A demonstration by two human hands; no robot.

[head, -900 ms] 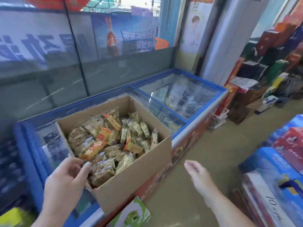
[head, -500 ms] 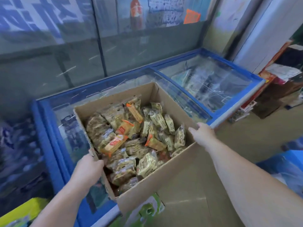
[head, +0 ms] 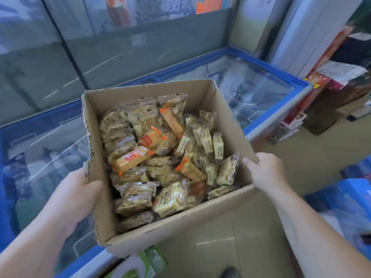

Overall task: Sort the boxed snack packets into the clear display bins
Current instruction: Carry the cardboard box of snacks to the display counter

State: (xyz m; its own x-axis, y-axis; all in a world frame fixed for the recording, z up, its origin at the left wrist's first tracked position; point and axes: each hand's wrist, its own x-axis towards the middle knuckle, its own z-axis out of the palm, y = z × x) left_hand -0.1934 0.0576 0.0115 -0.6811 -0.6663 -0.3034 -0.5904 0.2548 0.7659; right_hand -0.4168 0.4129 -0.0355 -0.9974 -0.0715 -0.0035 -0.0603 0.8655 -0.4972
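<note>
An open cardboard box (head: 202, 215) rests partly on the glass lid of a blue chest freezer (head: 261, 87), its near corner overhanging the floor. Inside lie several snack packets (head: 160, 157), some cream and brown, some orange (head: 130, 159). My left hand (head: 74, 195) grips the box's left wall, thumb over the rim. My right hand (head: 265, 171) grips the right wall near the front corner, thumb inside. No clear display bins are in view.
Behind the freezer stands a glass shopfront (head: 100, 47) with posters. Stacked cartons (head: 341, 81) fill the right side. Blue boxes (head: 345, 201) sit at the lower right. A green and white package (head: 144, 263) lies below the box. Tan floor (head: 241, 237) lies between them.
My right hand came up from over the floor and took hold of the box's right wall. My left hand slid down the left wall. The view moved closer over the box.
</note>
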